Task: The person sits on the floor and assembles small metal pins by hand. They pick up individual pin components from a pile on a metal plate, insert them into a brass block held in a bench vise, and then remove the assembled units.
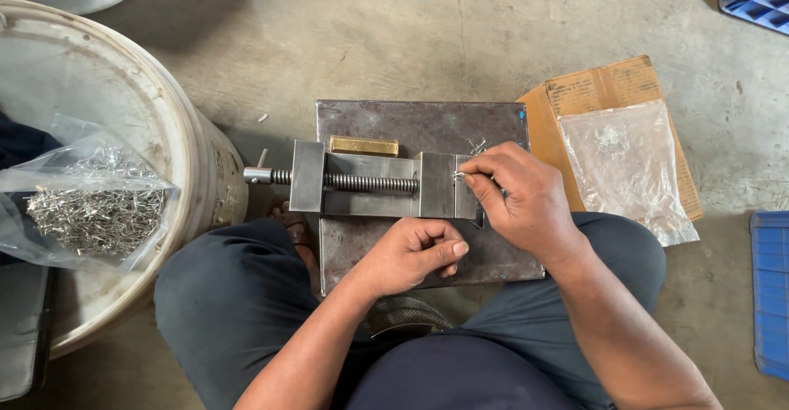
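A small steel vise [374, 186] with a threaded screw lies on a dark metal plate [394, 118] on the floor between my knees. My right hand [518, 200] pinches a tiny metal pin [459, 175] at the vise's right jaw. Curled into a loose fist, my left hand [411, 254] rests on the plate just in front of the vise; whether it holds anything is hidden. A brass-coloured bar [363, 145] lies behind the vise, and a few loose pins [477, 145] lie on the plate near my right fingers.
A white bucket [177, 151] stands at left with a clear bag of several metal pins [94, 209] on it. A clear plastic bag [620, 163] lies on flat cardboard [604, 85] at right. Blue bins [771, 295] stand at the right edge and far corner.
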